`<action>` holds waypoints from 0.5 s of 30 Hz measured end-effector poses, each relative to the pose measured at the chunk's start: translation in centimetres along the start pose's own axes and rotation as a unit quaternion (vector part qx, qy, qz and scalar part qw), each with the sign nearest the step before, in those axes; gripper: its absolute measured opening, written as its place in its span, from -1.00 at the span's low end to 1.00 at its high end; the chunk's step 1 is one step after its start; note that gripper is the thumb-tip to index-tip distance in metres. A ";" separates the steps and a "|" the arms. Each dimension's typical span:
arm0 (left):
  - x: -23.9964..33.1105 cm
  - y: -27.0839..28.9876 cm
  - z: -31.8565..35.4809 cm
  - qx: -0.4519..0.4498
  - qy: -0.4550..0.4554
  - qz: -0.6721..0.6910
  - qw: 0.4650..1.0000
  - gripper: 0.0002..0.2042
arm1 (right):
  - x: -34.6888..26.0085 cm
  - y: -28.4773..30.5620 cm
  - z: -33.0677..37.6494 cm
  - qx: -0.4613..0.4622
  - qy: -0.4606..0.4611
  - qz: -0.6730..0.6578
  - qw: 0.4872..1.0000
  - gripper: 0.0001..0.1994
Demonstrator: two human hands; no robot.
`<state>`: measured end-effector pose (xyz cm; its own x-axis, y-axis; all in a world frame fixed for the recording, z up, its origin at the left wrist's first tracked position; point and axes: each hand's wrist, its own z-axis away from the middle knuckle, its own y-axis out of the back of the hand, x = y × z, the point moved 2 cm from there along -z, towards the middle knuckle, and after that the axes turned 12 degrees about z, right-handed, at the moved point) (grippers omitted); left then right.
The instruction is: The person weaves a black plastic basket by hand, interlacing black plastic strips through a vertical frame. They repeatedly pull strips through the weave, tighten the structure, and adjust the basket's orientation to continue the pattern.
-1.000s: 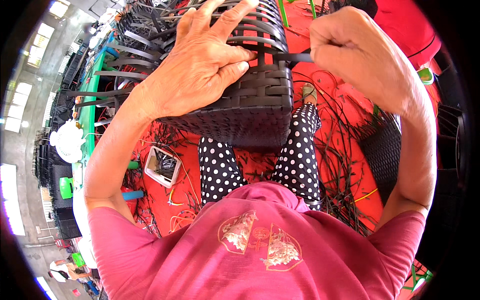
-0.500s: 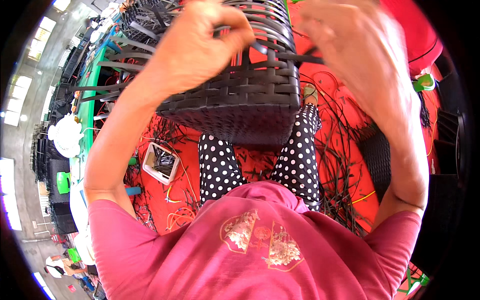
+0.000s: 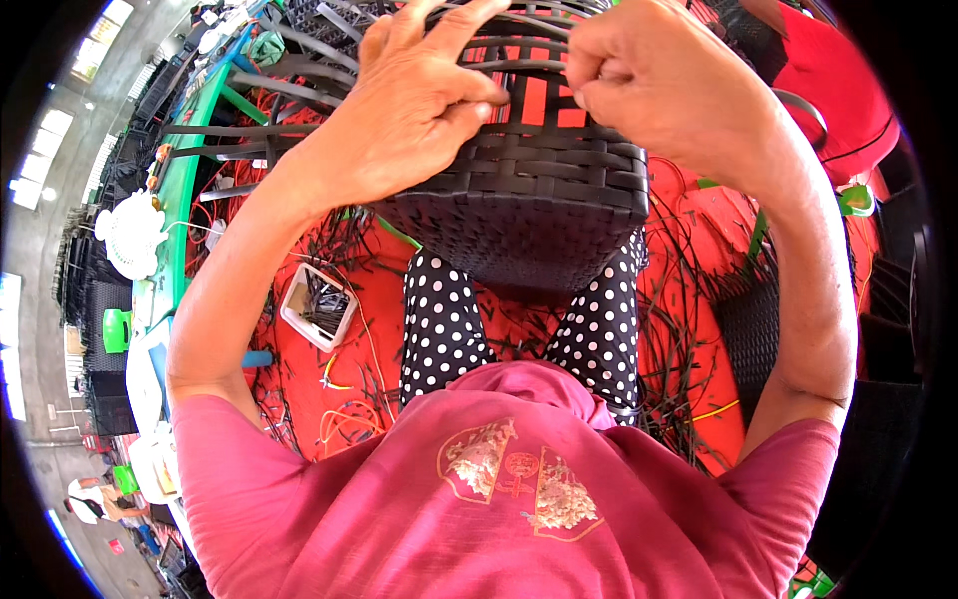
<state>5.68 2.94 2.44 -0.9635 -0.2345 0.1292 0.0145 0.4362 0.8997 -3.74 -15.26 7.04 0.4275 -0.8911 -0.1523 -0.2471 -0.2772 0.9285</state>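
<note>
— Basket [image 3: 529, 200], black and woven: how many, and where?
— One in hand, resting on the person's lap above the polka-dot trousers [image 3: 439, 319].
— Both hands on it?
— Two. The left hand [image 3: 419, 110] lies spread over the unfinished top, fingers apart; the right hand [image 3: 649, 85] is pinched together on one black strip [image 3: 519, 66].
— Anything nearby?
— One white tray [image 3: 317, 307] of black pieces on the red floor [image 3: 699, 299], beside countless loose strips.

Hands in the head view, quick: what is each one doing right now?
Left hand: fingers spread, pressed on the black woven basket, not closed around it.
Right hand: curled shut, pinching a black strip at the basket's unfinished edge.
</note>
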 end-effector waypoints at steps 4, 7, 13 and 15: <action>-1.8 -1.8 -0.6 -0.013 -0.007 -0.004 1.000 -0.79 | 2.3 -4.0 -2.6 0.050 0.114 0.010 0.992 -0.87; -2.1 -1.7 -1.2 -0.029 -0.024 0.064 0.997 -0.81 | 1.9 -4.1 -2.7 0.003 0.043 -0.080 0.996 -0.87; -2.1 3.7 -2.4 0.071 0.082 0.191 0.976 -0.92 | 0.5 -4.2 -1.7 0.129 -0.040 -0.023 0.991 -0.87; -0.7 4.0 -2.4 0.066 0.017 0.150 0.986 -0.94 | 1.6 -5.4 -1.9 0.099 -0.002 0.002 0.995 -0.87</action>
<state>7.02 2.80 6.95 -0.9119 -0.1057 0.3966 0.2599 0.5992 0.7572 -0.08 -14.47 2.48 0.4226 -0.8937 -0.1509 -0.4160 -0.3391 0.8438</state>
